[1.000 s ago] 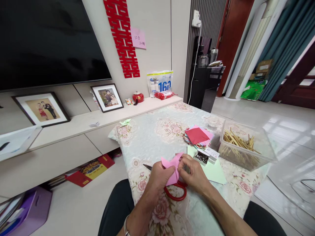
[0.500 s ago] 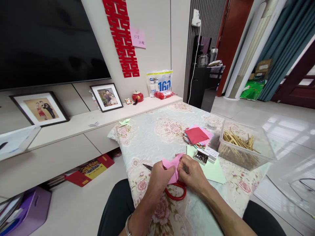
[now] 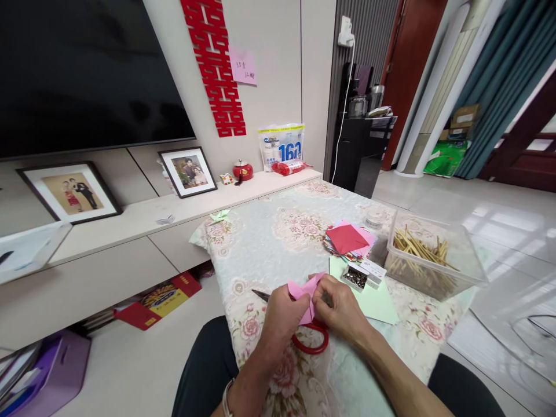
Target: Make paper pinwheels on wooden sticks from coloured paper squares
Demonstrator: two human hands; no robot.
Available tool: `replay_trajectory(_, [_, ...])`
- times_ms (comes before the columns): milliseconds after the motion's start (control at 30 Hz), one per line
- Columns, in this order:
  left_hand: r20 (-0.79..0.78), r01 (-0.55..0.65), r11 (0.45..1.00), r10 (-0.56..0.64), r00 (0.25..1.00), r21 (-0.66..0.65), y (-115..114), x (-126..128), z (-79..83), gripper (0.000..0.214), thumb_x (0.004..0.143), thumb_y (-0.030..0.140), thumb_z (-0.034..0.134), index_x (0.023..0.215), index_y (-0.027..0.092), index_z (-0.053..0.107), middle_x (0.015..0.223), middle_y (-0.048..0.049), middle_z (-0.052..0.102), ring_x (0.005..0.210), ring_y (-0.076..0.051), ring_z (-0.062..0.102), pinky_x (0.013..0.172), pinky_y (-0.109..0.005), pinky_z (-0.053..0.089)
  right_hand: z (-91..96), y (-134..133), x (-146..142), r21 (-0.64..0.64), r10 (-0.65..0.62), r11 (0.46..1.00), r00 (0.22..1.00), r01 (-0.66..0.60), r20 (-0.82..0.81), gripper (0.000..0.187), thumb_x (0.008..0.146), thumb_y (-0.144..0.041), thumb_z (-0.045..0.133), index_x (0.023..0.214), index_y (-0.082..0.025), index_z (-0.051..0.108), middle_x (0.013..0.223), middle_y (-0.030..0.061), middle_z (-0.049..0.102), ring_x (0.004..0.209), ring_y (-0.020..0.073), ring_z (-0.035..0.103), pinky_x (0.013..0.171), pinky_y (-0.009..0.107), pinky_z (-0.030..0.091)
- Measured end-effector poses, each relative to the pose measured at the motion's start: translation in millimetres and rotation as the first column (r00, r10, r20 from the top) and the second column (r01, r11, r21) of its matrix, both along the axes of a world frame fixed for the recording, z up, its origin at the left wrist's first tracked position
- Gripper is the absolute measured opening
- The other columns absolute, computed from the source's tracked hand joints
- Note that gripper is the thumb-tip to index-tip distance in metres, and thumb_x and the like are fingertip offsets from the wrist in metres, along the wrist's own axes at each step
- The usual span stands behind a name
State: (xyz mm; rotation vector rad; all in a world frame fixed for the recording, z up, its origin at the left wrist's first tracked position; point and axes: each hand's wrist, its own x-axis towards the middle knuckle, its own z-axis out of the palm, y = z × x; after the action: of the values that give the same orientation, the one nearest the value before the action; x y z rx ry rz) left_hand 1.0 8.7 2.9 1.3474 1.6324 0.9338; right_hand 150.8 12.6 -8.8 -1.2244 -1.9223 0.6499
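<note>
A small pink paper (image 3: 304,292), partly folded, is pinched between both my hands over the near edge of the flower-patterned tablecloth (image 3: 278,237). My left hand (image 3: 284,315) grips its left side with closed fingers. My right hand (image 3: 341,310) pinches its right side. Under the hands lie scissors with red handles (image 3: 310,344), their dark blade tip poking out to the left. A pale green sheet (image 3: 377,301) lies beside my right hand.
A stack of coloured paper squares (image 3: 347,238) and a small open box of staples (image 3: 360,277) sit right of the hands. A clear plastic tub of wooden sticks (image 3: 434,255) stands at the right. A low shelf with framed photos (image 3: 186,171) runs behind the table.
The hands and pink paper have barely shifted; the fingers have closed a little tighter on the paper's fold.
</note>
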Motion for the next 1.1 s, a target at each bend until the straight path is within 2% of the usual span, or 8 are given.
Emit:
replay_trajectory(433, [0.134, -0.024, 0.999, 0.027, 0.991, -0.027, 0.9, -2.0, -6.9, 0.008, 0.063, 0.017, 0.063, 0.056, 0.014, 0.062, 0.053, 0.0015, 0.055, 0.052, -0.013, 0.046, 0.047, -0.023, 0.033, -1.7, 0.3, 0.9, -0.047, 0.009, 0.999, 1.000, -0.009, -0.020, 0.012, 0.075, -0.010, 0.051, 0.068, -0.019, 0.054, 0.072, 0.0011, 0.057, 0.066, 0.0166, 0.054, 0.061, 0.027, 0.037])
replay_trajectory(667, [0.331, -0.031, 0.997, 0.052, 0.942, -0.068, -1.2, -3.1, -9.2, 0.009, 0.063, 0.024, 0.063, 0.062, 0.015, 0.061, 0.054, 0.0022, 0.053, 0.052, -0.013, 0.045, 0.049, -0.024, 0.035, -0.1, 1.5, 5.2, -0.073, 0.079, 0.993, 0.980, -0.093, -0.182, 0.013, 0.079, -0.013, 0.055, 0.070, -0.019, 0.059, 0.093, 0.0044, 0.066, 0.087, 0.0188, 0.061, 0.077, 0.029, 0.043])
replay_trajectory(833, [0.413, -0.026, 0.994, 0.066, 0.909, -0.102, -1.2, -2.9, -10.1, 0.009, 0.061, 0.021, 0.066, 0.062, 0.014, 0.062, 0.054, 0.0026, 0.053, 0.051, -0.012, 0.044, 0.048, -0.023, 0.034, -1.7, 2.8, 3.8, -0.069, 0.067, 0.994, 0.981, -0.081, -0.181, 0.013, 0.077, -0.011, 0.054, 0.067, -0.019, 0.056, 0.082, 0.0019, 0.062, 0.079, 0.0171, 0.059, 0.071, 0.027, 0.041])
replay_trajectory(1100, [0.443, -0.004, 0.994, 0.050, 0.895, -0.105, -0.9, -1.6, -11.6, 0.010, 0.062, 0.021, 0.067, 0.064, 0.012, 0.064, 0.057, 0.0012, 0.056, 0.053, -0.012, 0.047, 0.048, -0.022, 0.034, -3.4, 3.2, 4.2, -0.049, 0.061, 0.996, 0.988, -0.068, -0.141, 0.014, 0.076, -0.009, 0.051, 0.066, -0.019, 0.055, 0.074, -0.0008, 0.057, 0.069, 0.0146, 0.056, 0.064, 0.025, 0.038])
